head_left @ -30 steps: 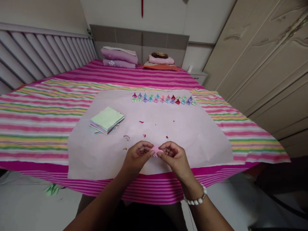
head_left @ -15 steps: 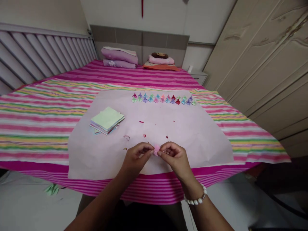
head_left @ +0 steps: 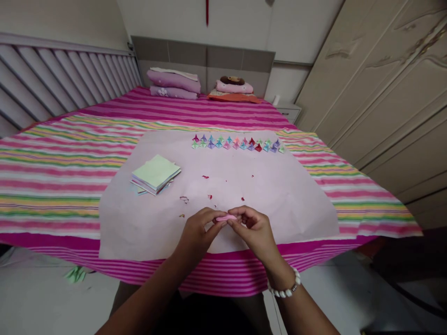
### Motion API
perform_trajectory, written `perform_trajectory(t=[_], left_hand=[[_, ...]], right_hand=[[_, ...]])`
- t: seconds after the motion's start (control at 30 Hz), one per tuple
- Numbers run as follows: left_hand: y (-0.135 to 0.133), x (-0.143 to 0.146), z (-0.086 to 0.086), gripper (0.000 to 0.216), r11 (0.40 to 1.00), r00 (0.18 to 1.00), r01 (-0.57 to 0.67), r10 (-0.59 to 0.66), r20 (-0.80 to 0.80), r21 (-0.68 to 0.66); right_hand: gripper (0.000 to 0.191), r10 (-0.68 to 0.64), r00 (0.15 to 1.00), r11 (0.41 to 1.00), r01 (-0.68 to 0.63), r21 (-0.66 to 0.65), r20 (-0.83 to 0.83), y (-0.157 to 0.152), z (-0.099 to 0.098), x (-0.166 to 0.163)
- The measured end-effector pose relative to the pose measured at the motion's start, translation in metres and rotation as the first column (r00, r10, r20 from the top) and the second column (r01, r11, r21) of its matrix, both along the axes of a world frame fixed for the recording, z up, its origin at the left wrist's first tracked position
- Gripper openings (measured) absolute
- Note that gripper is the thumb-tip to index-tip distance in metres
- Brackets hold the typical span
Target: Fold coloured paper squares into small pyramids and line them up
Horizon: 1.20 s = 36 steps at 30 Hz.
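A small folded piece of pink paper is pinched between both hands, just above the near part of a large pale sheet. My left hand grips its left end between thumb and fingers. On the right end, the thumb and fingertips of my right hand press the paper; a white beaded bracelet circles that wrist. Fingertips hide part of the folds. Tiny torn scraps, such as a dark red one, lie just beyond the hands.
Several small folded paper pieces in many colours stand in two rows at the sheet's far side. A stack of square coloured paper lies at left. Folded bedding rests by the headboard. Crumpled green paper is on the floor.
The pink paper has turned from showing a broad face to a narrow, nearly edge-on shape. My left hand has shifted slightly right, bringing the hands closer together.
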<state>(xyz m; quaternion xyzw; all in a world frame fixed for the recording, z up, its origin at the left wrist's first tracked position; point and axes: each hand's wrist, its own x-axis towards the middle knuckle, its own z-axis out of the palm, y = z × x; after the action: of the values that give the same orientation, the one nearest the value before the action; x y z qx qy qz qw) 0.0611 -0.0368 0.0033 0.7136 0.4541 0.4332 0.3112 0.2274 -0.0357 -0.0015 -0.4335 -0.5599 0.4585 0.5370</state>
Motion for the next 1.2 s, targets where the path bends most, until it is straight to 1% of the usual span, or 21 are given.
perform_trajectory(t=[0.13, 0.3, 0.53, 0.67, 0.77, 0.87, 0.97, 1.03, 1.1, 1.17, 1.2], left_hand=[[0.0, -0.001, 0.001, 0.02, 1.0, 0.994, 0.008, -0.005, -0.112, 0.026], [0.001, -0.003, 0.0, 0.022, 0.999, 0.983, 0.028, -0.019, -0.183, 0.042], [0.004, -0.007, -0.005, 0.019, 0.997, 0.978, 0.03, -0.016, -0.208, 0.066], [0.005, -0.009, -0.008, 0.017, 0.999, 0.988, 0.01, -0.005, -0.156, 0.033], [0.005, -0.009, -0.008, 0.014, 1.0, 0.995, 0.011, -0.011, -0.098, 0.003], [0.006, -0.009, -0.007, 0.012, 0.998, 0.998, 0.049, -0.051, -0.048, -0.034], [0.007, -0.008, -0.006, 0.014, 0.996, 0.994, 0.087, -0.089, -0.064, -0.036], [0.007, -0.008, -0.006, 0.018, 0.995, 0.994, 0.086, -0.089, -0.064, -0.043], [0.007, -0.008, -0.005, 0.018, 0.994, 0.999, 0.046, -0.045, 0.013, -0.095], [0.008, -0.009, -0.004, 0.019, 0.977, 0.991, 0.015, 0.013, 0.13, -0.215], [0.009, -0.009, -0.003, 0.02, 0.958, 0.982, 0.02, 0.035, 0.186, -0.285]], right_hand=[[0.014, -0.014, 0.992, 0.993, -0.001, 0.117, 0.128, -0.001, 0.001, 0.001], [0.014, 0.012, 0.957, 0.98, -0.07, 0.189, 0.29, -0.002, 0.004, 0.003], [0.016, 0.035, 0.911, 0.962, -0.141, 0.232, 0.411, -0.003, 0.01, 0.002], [0.016, 0.057, 0.895, 0.957, -0.175, 0.231, 0.442, -0.002, 0.01, 0.002], [0.017, 0.066, 0.892, 0.958, -0.182, 0.223, 0.447, -0.002, 0.009, 0.003], [0.017, 0.088, 0.887, 0.959, -0.199, 0.203, 0.454, -0.002, 0.01, 0.003], [0.016, 0.107, 0.886, 0.963, -0.206, 0.175, 0.451, -0.002, 0.01, 0.004], [0.015, 0.109, 0.901, 0.97, -0.19, 0.154, 0.421, -0.001, 0.008, 0.004], [0.014, 0.107, 0.934, 0.984, -0.148, 0.096, 0.342, 0.002, 0.005, 0.004], [0.019, 0.131, 0.97, 0.991, -0.128, -0.027, 0.204, 0.006, 0.002, 0.005], [0.022, 0.149, 0.981, 0.986, -0.138, -0.098, 0.125, 0.008, 0.0, 0.005]])
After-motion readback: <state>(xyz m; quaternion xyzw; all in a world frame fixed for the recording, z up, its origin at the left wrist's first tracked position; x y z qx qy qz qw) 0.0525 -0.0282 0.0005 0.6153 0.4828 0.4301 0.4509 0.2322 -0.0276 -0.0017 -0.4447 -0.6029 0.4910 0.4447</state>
